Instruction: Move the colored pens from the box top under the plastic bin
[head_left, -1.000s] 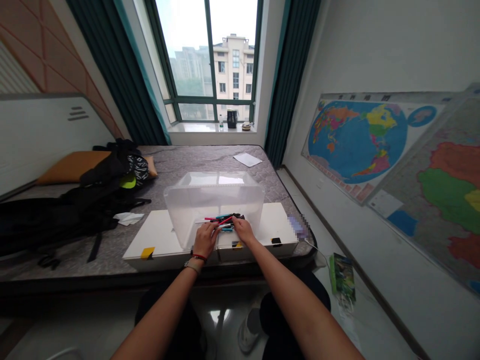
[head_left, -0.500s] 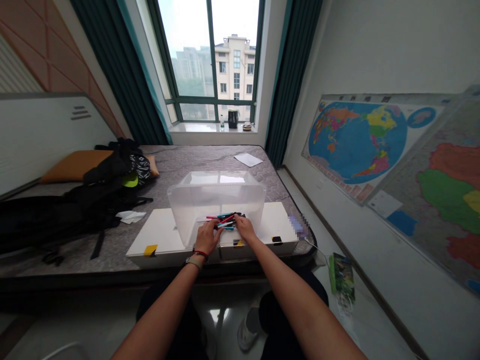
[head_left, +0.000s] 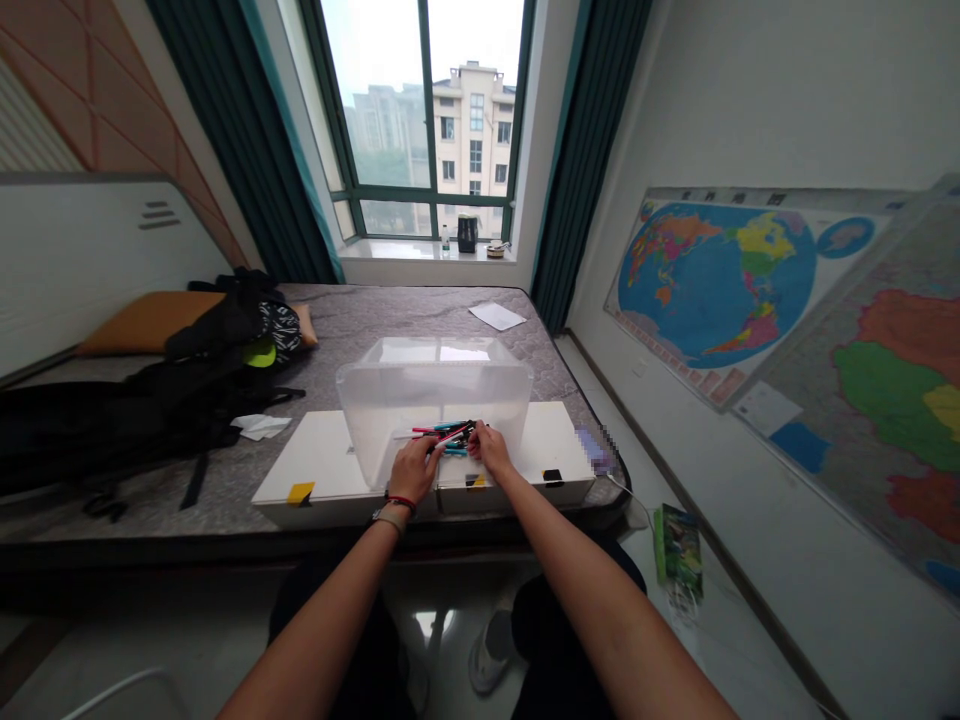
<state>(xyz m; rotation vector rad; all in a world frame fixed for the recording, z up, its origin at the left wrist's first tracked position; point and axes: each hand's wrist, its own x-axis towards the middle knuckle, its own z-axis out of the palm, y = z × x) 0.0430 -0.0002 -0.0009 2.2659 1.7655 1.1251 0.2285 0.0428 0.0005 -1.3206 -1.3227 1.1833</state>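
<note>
A bundle of slim pens in red, teal and black lies at the open front of a translucent plastic storage box, which lies on its side. My left hand and my right hand are both closed around the bundle, close together. Their fingers hide part of it. The box stands on a long white flat carton, and my hands are just above the carton's top.
The carton lies on a grey quilted mattress. A black bag and an orange cushion are on the left, with a paper sheet at the back. A window stands beyond; wall maps are on the right.
My hands have drawn closer together, and the pens now form a tighter bundle. The view has shifted slightly.
</note>
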